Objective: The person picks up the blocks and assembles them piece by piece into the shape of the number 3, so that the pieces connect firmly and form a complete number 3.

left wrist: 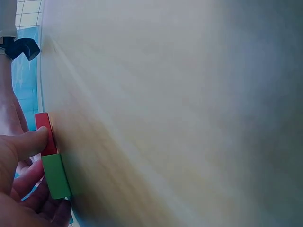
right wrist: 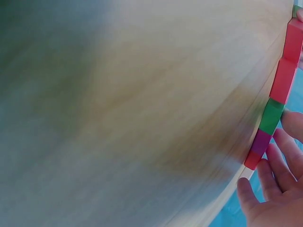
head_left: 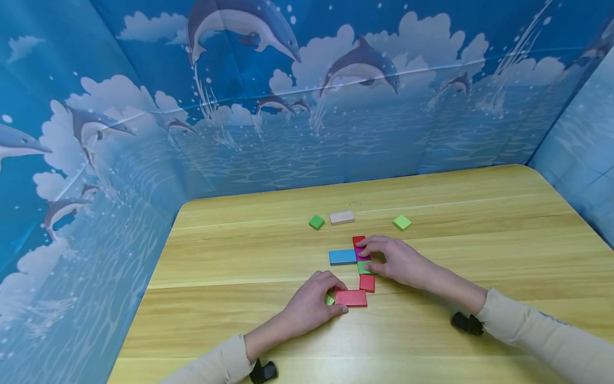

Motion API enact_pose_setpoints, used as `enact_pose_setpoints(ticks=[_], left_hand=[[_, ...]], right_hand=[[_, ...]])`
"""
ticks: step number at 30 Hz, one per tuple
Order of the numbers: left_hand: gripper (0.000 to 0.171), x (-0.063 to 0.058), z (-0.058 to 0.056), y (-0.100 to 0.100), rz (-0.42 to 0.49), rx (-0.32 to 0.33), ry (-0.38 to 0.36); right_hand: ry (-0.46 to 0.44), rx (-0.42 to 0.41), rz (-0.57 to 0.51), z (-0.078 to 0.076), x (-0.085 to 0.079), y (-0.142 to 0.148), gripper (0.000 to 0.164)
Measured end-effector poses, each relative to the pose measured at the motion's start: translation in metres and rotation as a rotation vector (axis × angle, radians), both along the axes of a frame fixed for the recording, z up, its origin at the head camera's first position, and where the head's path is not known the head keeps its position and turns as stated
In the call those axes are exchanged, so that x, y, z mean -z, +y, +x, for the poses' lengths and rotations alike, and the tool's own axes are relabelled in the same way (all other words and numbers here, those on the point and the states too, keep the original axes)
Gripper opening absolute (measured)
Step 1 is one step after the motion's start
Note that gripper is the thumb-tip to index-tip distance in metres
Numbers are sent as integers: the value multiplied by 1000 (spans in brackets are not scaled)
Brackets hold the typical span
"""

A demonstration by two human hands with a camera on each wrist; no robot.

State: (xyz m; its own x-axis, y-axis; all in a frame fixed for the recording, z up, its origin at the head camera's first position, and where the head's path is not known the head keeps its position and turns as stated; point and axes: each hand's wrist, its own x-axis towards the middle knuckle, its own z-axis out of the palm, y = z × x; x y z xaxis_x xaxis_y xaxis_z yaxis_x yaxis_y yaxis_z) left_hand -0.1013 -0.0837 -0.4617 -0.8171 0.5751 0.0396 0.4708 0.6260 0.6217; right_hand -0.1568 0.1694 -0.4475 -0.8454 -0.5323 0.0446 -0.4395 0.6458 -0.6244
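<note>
My left hand [head_left: 313, 302] pinches a long red block [head_left: 352, 298] between thumb and index finger. Tucked beside its left end is a green block [left wrist: 56, 177], mostly covered by the hand in the head view. A square red block [head_left: 366, 283] stands off the long block's far right corner. Farther up the line come a green block [right wrist: 271, 116], a purple block [right wrist: 261, 141] and a small red block [right wrist: 252, 160]. My right hand [head_left: 395, 262] rests its fingertips on these, thumb at the green one, other fingers loosely spread. A blue block [head_left: 342, 257] extends left from the purple one.
Toward the back of the wooden table [head_left: 230, 240] lie a green block [head_left: 316, 222], a pale wooden block [head_left: 341, 217] and a light green block [head_left: 402, 222]. A dolphin-print curtain [head_left: 307, 138] hangs behind the table's far edge.
</note>
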Motion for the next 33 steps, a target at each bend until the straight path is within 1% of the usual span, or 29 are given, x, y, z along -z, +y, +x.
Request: enact_pose_setpoints(ticks=[5, 9, 13, 19, 27, 33], left_hand=[[29, 0, 1, 0, -9, -3, 8], [35, -2, 1, -1, -17, -5, -10], [43, -3, 1, -6, 1, 1, -33], [43, -3, 0, -16, 44, 10, -16], [43, -4, 4, -27, 45, -31, -13], [47, -5, 10, -30, 21, -74, -40]], right_hand=[[-4, 3, 8, 0, 0, -1, 26], [-9, 5, 9, 0, 0, -1, 27], [-8, 5, 8, 0, 0, -1, 26], [-4, 8, 9, 0, 0, -1, 26], [-10, 15, 16, 1, -2, -2, 28], [-12, 18, 16, 0, 0, -1, 30]])
